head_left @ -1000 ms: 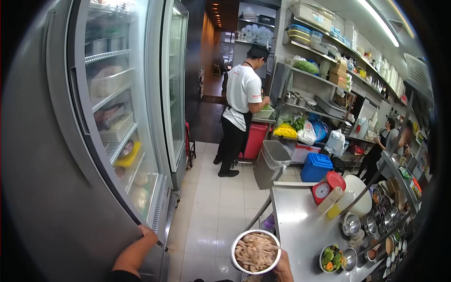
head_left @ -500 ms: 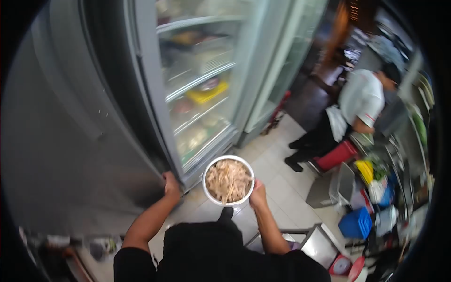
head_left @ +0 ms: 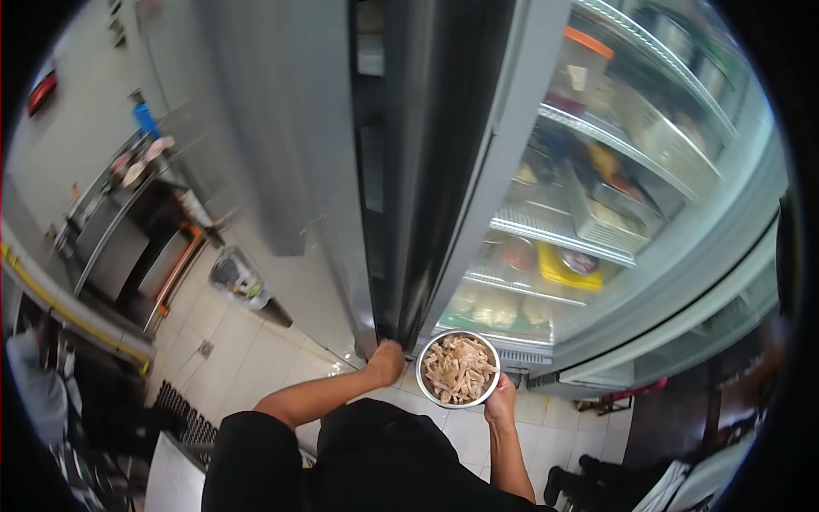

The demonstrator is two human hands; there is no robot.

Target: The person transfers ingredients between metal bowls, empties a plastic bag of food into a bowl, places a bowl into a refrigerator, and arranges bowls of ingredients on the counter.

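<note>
Pale brown strips, perhaps meat, fill a round metal bowl (head_left: 458, 369) near my body. My right hand (head_left: 501, 399) grips the bowl's rim from the right, with the bowl level. To the left of the bowl, my left hand (head_left: 386, 363) is curled at the lower edge of a grey steel door (head_left: 290, 188). The door stands partly open, and a dark gap shows between it and the glass-fronted fridge (head_left: 503, 136). What lies inside the gap is mostly too dark to tell.
Behind the glass are wire shelves with tubs, baskets and a yellow tray (head_left: 567, 266). On the left stand a steel counter (head_left: 111, 239) and a lined bin (head_left: 237, 277). One person (head_left: 38, 384) is at the lower left; another's dark shoes (head_left: 567, 482) show at the lower right.
The view has swung left and down toward the steel door. A dark gap has widened beside the door at my left hand. The bowl has stayed in my right hand.
</note>
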